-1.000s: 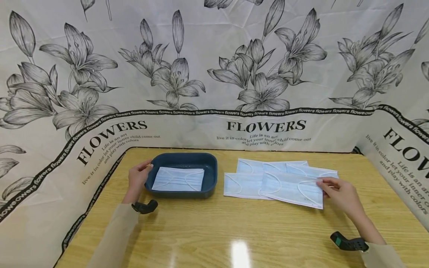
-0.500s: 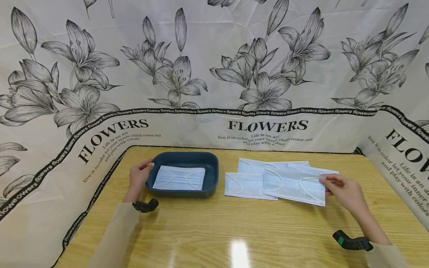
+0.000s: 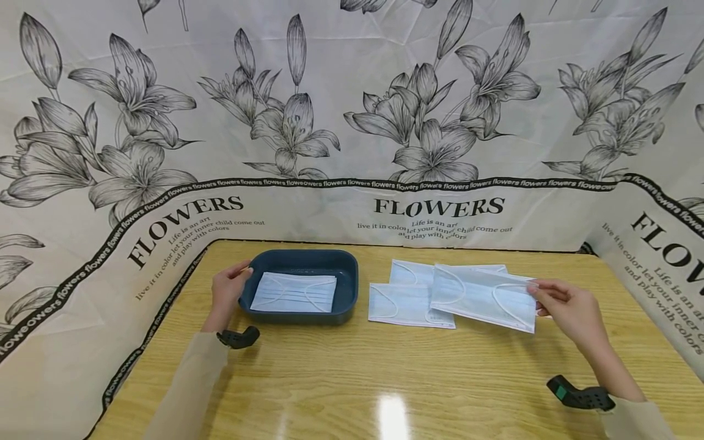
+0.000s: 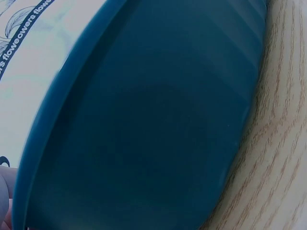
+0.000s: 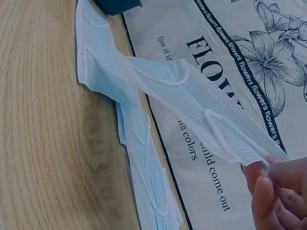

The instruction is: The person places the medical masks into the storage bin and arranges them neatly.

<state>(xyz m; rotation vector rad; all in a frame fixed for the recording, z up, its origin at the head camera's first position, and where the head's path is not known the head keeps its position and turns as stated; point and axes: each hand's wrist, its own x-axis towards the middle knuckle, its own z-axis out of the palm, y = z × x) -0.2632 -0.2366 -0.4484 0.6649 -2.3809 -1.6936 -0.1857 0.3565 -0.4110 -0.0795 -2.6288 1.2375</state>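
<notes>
My right hand point(image 3: 569, 308) pinches one light blue face mask point(image 3: 484, 299) by its right edge and holds it tilted above other masks. In the right wrist view the thumb and fingers clasp one end of that mask point(image 5: 192, 105), its white ear loops showing. Below it, a front mask point(image 3: 404, 304) and a back mask point(image 3: 411, 271) lie overlapping on the table. At the left, my left hand point(image 3: 227, 294) grips the rim of a dark blue bin point(image 3: 346, 293). Inside the bin lies a flat mask, perhaps several stacked point(image 3: 294, 292). The bin's outer wall point(image 4: 144, 120) fills the left wrist view.
The wooden table point(image 3: 330, 379) reaches back to a white cloth point(image 3: 308, 214) with a flower print, which hangs behind it and at both sides. Black wrist devices sit on the left wrist point(image 3: 239, 337) and the right wrist point(image 3: 580, 394).
My right hand has lifted the pinched mask up off the masks beneath, moving it slightly up and to the right. The left hand and bin stay in place.
</notes>
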